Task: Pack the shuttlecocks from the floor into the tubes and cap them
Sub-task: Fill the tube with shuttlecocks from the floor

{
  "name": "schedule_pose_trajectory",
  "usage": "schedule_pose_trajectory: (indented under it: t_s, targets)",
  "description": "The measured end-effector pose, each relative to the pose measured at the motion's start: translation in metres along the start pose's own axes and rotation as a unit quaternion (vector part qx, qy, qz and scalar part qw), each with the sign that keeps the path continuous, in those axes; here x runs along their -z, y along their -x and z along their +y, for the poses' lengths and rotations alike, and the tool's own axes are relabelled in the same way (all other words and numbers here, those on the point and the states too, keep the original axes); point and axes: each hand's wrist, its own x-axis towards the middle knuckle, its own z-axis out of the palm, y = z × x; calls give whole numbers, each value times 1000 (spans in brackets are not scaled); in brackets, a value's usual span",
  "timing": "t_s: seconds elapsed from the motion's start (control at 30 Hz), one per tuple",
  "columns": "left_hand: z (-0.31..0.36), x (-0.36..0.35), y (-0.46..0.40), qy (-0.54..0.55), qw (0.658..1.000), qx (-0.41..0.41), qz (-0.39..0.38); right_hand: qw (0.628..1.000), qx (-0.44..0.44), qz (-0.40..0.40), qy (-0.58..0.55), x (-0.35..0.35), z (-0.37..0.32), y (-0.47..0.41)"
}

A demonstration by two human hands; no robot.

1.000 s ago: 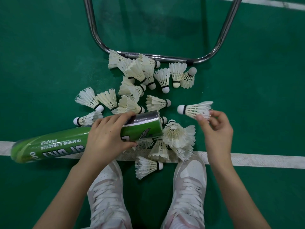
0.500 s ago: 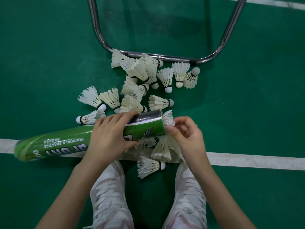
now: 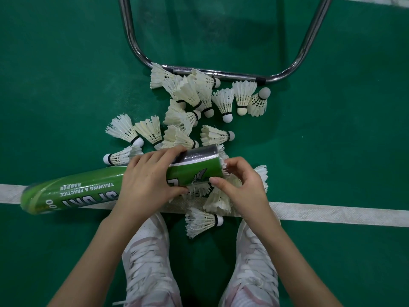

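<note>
A long green shuttlecock tube [image 3: 88, 187] lies nearly level above the floor, its open mouth pointing right. My left hand [image 3: 146, 180] grips it around the middle. At the mouth, my right hand [image 3: 243, 185] curls its fingers round a white shuttlecock [image 3: 223, 152], whose feather tips stick out of the rim. Several loose shuttlecocks [image 3: 190, 94] lie scattered on the green floor beyond the tube. A few more lie under my hands, and one shuttlecock [image 3: 201, 220] rests between my shoes.
A chrome tube frame [image 3: 221, 73] curves across the floor just behind the pile. A white court line [image 3: 332, 213] runs left to right under the tube. My two white shoes [image 3: 146, 262] stand at the bottom.
My right hand carried a shuttlecock from the right over to the tube's mouth and pushed it in. The left hand kept its grip on the tube.
</note>
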Motion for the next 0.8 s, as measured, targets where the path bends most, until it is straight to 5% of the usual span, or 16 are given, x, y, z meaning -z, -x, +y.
schedule_pose_trajectory:
  t_s: [0.2,0.8]
  targets:
    - [0,0,1,1,1000,-1,0,999,-31,45,-7,0,-2,0]
    - [0,-1,1,-9,1000,-1,10,996,14,-80,47,7,-4,-8]
